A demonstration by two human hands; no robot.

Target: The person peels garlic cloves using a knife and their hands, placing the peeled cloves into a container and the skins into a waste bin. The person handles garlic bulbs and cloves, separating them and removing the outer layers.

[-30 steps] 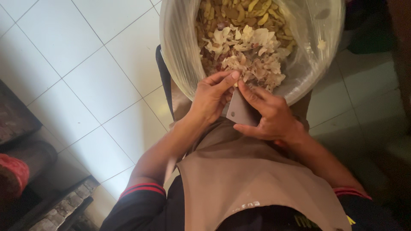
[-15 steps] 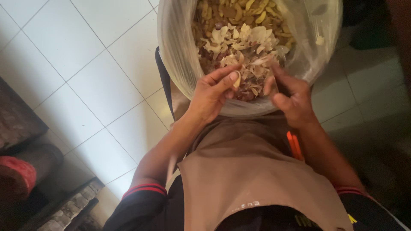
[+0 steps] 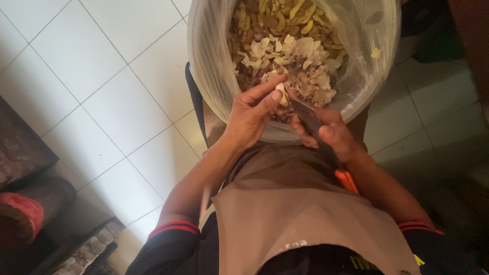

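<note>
My left hand (image 3: 253,113) pinches a small pale clove-like piece (image 3: 280,93) between thumb and fingers, just over the near rim of a clear plastic bag (image 3: 214,61). My right hand (image 3: 328,133) grips a knife (image 3: 311,119) with an orange handle (image 3: 346,181); its blade points up to the piece. The bag holds a heap of pale papery peels (image 3: 300,66) in front and yellowish peeled pieces (image 3: 285,20) behind. Both hands hover at the bag's near edge, above my lap and a brown apron (image 3: 285,219).
White floor tiles (image 3: 102,91) spread to the left. A dark object with a red patch (image 3: 23,219) and a brick-like edge (image 3: 81,249) sit at the lower left. A dark shadowed area (image 3: 448,153) lies to the right.
My left hand has taken a small piece out of the heap. My right hand has dropped from the bag's rim, and the knife blade now meets the piece.
</note>
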